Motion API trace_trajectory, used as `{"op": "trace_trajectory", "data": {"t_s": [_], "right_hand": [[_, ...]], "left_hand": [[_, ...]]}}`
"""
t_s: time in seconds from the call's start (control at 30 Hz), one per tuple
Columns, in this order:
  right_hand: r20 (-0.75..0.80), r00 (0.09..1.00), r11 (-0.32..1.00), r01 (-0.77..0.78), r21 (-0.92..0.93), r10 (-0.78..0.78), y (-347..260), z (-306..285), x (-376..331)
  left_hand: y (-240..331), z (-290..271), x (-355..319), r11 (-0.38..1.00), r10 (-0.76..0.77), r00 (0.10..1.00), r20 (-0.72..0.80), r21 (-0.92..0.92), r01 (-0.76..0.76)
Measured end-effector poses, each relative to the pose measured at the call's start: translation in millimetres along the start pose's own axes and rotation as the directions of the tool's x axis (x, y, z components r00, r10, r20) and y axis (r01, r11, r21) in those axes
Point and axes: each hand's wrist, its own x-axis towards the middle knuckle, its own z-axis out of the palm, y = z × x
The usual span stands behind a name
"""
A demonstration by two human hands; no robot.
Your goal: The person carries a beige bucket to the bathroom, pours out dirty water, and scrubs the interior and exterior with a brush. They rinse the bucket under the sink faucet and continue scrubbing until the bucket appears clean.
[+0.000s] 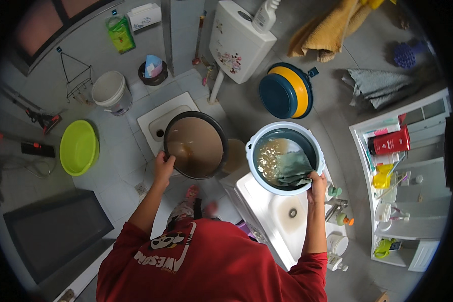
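Note:
A dark-rimmed basin [223,151] full of murky brown water is over the squat toilet. My left hand [163,168] grips its near-left rim, thumb on top. To the right, a pale blue basin [250,168] rests at the far end of the white sink [282,236]. Cloudy water fills it, and a wet grey-green cloth [294,168] lies partly submerged there. My right hand [316,186] is closed at this basin's near-right rim, on the cloth's edge; whether it also grips the rim is hidden.
The squat toilet [145,121] lies ahead, below a white cistern [244,45]. A white bucket [108,90] and green basin [80,148] stand left. A navy-and-yellow basin [282,95] hangs on the wall. Right of the sink are a faucet [337,203], bottles and a toiletry shelf [367,191].

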Motion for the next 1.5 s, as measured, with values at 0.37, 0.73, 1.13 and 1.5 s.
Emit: {"op": "trace_trajectory", "data": {"t_s": [0.37,0.73,1.13,1.5], "right_hand": [[0.244,0.962,0.861,0.226,-0.456,-0.123,-3.6,122.3,11.2],[0.543,0.808,0.435,0.583,-0.686,-0.228,-17.9,240.9,-20.3],[0.45,0.837,0.572,0.544,-0.614,-0.313,-5.7,256.4,-11.5],[0.177,0.946,0.961,-0.276,-0.012,0.273,82.6,152.5,19.2]], "left_hand": [[-11.5,11.5,-0.6,0.996,0.061,0.998,-0.012,-0.063,-0.061],[-30.7,15.0,4.8,0.971,0.032,0.999,-0.004,-0.237,-0.032],[-14.6,-4.2,-2.8,0.956,-0.119,0.986,-0.115,-0.281,0.082],[7.0,9.6,-10.6,0.995,-0.01,0.999,-0.041,-0.097,0.006]]}}
